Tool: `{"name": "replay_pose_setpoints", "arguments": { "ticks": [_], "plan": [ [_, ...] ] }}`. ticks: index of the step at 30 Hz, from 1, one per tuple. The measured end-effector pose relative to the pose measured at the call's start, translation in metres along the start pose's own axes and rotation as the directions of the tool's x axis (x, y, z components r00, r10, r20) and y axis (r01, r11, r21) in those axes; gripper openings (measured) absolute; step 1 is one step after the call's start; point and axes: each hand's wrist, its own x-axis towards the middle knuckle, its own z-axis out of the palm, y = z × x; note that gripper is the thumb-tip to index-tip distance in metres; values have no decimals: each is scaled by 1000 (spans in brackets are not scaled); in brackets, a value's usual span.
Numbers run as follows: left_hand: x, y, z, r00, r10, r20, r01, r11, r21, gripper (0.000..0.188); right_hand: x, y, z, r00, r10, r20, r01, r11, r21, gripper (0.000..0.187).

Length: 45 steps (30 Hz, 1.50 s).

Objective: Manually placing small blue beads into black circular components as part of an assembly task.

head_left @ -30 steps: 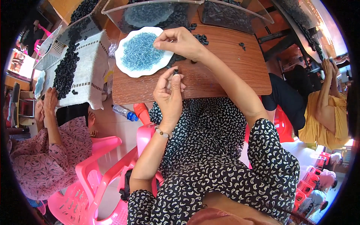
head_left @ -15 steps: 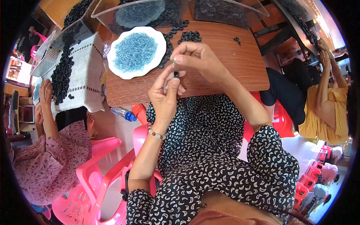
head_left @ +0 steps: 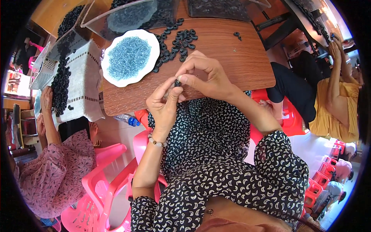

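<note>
- Wooden table: lies beneath and ahead of the fingers, which are poised over its near edge.
- Left clear bin: stands ahead of the fingers and to their left; black parts show through its wall, beside a pale blue, plate-shaped patch.
- Right clear bin: stands farther ahead of the fingers, slightly right; dark pieces fill the visible portion.
- White scalloped plate: sits left of the fingers and just ahead, holding a broad heap of small translucent blue pieces.
- Right hand: thumb and forefinger narrowed, their tips at the top of the held part; whether they grip anything is too small to tell.
- Left hand: thumb and forefinger pinch one black part from the near side.
- Loose black parts: scattered ahead of the fingers, beside the plate.
- Black part: between the left fingertips, beneath the right.
</note>
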Motion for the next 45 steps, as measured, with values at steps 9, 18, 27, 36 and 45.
{"name": "replay_pose_setpoints", "arguments": {
  "ticks": [9,18,27,36,45],
  "plan": [
    [1,-2,1,1000,7,-13,-7,999,41,30,2,2,-14,920,-377,109,392,857,-335,19],
    [5,5,4,1000,-8,5,7,991,131,28,6,32,-29,972,-223,-71,169,880,-445,18],
    [5,7,6,999,-41,-1,40,989,140,29,12,59,-35,998,-68,-10,49,803,-594,17],
    [6,8,7,1000,-29,1,29,988,154,27,13,57,-34,999,-40,-25,21,852,-523,14],
    [6,7,7,1000,-30,-5,31,984,176,27,22,61,-35,997,-81,-13,61,838,-542,14]
  ]
}}
